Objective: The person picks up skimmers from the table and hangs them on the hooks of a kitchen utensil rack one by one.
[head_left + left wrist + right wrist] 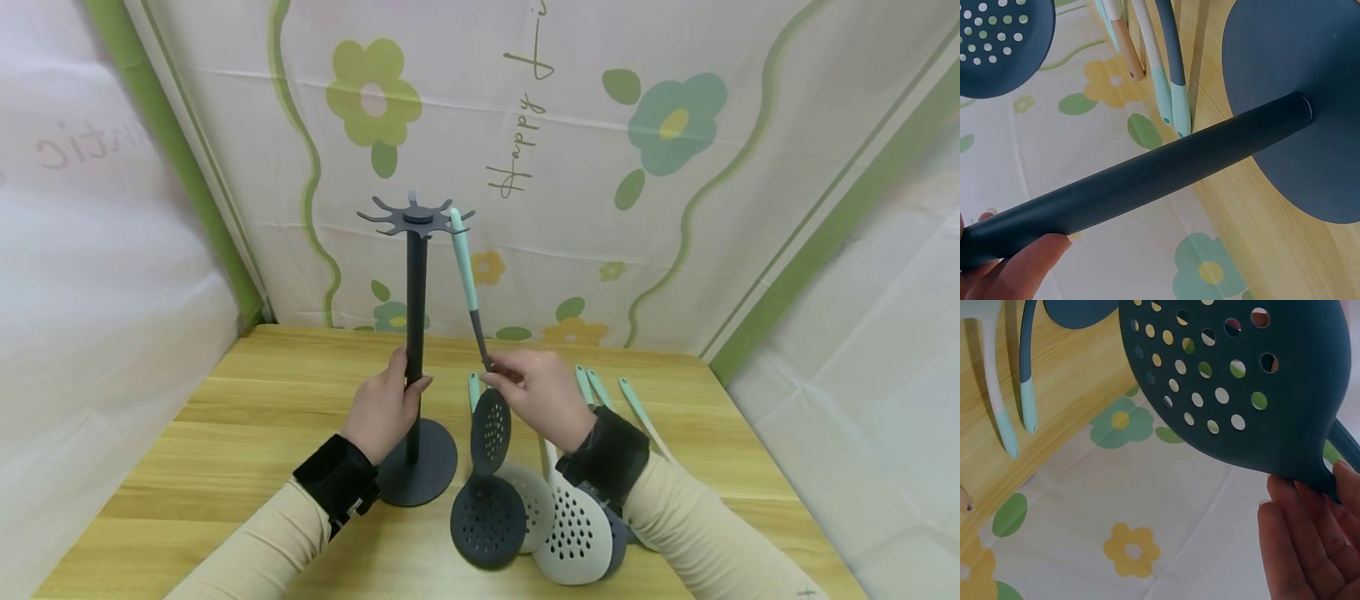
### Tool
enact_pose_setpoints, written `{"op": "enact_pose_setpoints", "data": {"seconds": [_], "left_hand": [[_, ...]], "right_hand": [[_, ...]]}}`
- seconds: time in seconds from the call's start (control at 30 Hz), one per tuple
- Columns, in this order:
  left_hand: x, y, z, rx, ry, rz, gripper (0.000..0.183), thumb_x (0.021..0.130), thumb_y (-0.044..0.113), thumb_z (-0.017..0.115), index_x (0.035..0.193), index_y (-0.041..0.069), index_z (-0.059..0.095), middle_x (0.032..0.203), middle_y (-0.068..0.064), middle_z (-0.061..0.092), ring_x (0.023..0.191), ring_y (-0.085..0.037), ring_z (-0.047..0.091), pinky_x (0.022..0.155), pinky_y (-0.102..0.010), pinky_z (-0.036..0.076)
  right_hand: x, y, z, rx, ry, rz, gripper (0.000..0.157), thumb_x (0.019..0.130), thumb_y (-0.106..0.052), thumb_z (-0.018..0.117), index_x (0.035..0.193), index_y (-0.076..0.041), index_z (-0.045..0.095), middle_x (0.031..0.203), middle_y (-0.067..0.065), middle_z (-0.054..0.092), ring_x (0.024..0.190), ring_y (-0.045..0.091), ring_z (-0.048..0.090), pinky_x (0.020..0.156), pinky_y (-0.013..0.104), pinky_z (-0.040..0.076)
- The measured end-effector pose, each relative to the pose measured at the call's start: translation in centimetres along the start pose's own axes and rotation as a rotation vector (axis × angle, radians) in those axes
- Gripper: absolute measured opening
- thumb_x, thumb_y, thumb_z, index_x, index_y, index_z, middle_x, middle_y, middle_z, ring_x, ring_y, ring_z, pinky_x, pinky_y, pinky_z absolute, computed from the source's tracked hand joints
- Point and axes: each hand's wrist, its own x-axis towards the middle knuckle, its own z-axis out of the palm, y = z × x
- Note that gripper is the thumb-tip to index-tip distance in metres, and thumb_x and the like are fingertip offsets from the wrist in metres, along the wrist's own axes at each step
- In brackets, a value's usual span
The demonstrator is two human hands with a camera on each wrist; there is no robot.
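A dark utensil stand rises from a round base, with a ring of curved hooks at its top. My left hand grips its pole low down; the left wrist view shows the thumb and fingers around the pole. My right hand pinches the dark neck of a skimmer, just above its perforated head. The skimmer hangs head down, and its mint handle reaches up to the hooks on the right side. Whether the handle's tip is caught on a hook I cannot tell.
Right of the stand, several utensils lie on the wooden table: a dark skimmer, a pale perforated piece partly covered, and a white slotted turner. Mint handles point away from me. A flowered cloth hangs behind.
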Motion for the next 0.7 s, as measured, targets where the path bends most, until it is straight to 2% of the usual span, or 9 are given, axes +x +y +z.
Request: {"op": "enact_pose_setpoints", "data": {"seconds": [0.33,0.7], "left_hand": [[0.0,-0.1,0.0,0.014,0.008,0.021,0.031,0.097,0.012,0.063,0.119,-0.002,0.045,0.07,-0.008,0.055,0.048,-0.01,0.045,0.046,-0.024,0.037],[0.0,-0.2,0.2,0.029,0.026,0.024,0.03,0.096,0.011,0.065,0.116,-0.001,0.046,0.072,-0.011,0.059,0.047,-0.012,0.048,0.044,-0.025,0.038]], "right_hand": [[0.3,-0.3,0.7,0.021,-0.032,0.004,0.022,0.09,-0.014,0.073,0.109,-0.003,0.074,0.094,0.008,0.077,0.079,0.018,0.073,0.07,0.034,0.06],[0.6,-0.3,1.7,0.057,-0.082,0.065,0.026,0.089,-0.012,0.074,0.113,-0.003,0.072,0.096,0.008,0.076,0.081,0.018,0.073,0.07,0.032,0.06]]}}
